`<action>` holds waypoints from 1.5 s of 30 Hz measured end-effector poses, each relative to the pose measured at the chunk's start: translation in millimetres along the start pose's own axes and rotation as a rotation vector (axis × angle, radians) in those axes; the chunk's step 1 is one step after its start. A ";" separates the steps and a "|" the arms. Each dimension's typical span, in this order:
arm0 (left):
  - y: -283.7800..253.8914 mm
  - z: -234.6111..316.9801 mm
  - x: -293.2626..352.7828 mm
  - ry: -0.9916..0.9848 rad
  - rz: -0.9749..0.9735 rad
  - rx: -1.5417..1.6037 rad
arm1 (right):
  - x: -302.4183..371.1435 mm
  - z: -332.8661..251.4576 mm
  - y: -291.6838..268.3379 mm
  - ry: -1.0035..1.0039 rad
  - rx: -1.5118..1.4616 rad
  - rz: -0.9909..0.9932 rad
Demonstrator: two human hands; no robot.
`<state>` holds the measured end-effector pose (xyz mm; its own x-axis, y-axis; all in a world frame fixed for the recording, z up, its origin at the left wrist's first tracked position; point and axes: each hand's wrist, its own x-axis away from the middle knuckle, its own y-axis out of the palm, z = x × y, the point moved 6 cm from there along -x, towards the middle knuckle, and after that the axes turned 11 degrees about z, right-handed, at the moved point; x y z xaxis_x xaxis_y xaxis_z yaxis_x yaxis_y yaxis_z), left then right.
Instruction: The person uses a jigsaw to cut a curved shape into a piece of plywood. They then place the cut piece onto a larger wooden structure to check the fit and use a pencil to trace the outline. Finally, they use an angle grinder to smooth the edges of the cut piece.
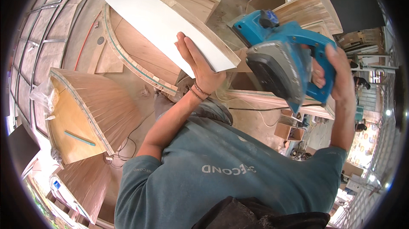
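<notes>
My left hand [199, 61] lies on a white-faced wooden panel [145, 14], its fingers stretched along the white surface close to the panel's near end. The long edge of that panel is bare wood and bends in a gentle curve. On the right, my right hand [338, 71] is wrapped round the rear handle of a blue electric hand planer [279, 54], held up in the air and apart from the panel. The planer is tilted, with its dark grey side cover facing me, and looks slightly smeared by motion.
Beneath the panel is a curved wooden frame [121, 52] with a green-striped edge. A fan-shaped wooden piece [102, 105] stands at left, a green strip [79, 138] on it. Wooden cabinets [294, 3] stand far right. Cables [132, 144] trail over the floor.
</notes>
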<state>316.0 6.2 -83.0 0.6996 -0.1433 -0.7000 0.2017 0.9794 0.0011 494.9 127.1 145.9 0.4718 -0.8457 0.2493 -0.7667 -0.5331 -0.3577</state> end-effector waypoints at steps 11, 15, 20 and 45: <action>-2.8 -2.3 0.2 0.048 0.010 0.019 | 65.2 -31.6 20.0 0.002 0.181 0.113; -4.4 -0.1 1.3 0.038 0.025 0.044 | 72.3 -23.6 28.2 0.019 0.170 0.121; -4.2 -3.3 2.4 0.039 0.033 0.034 | 66.4 -23.8 36.5 0.021 0.175 0.089; 1.1 -7.4 9.1 0.040 0.131 0.080 | 21.8 -55.6 88.1 -0.018 0.207 0.060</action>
<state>317.5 7.0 -94.6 0.6957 -0.0079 -0.7183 0.1655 0.9748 0.1495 413.4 62.9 169.8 0.4366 -0.8756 0.2065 -0.6890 -0.4731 -0.5491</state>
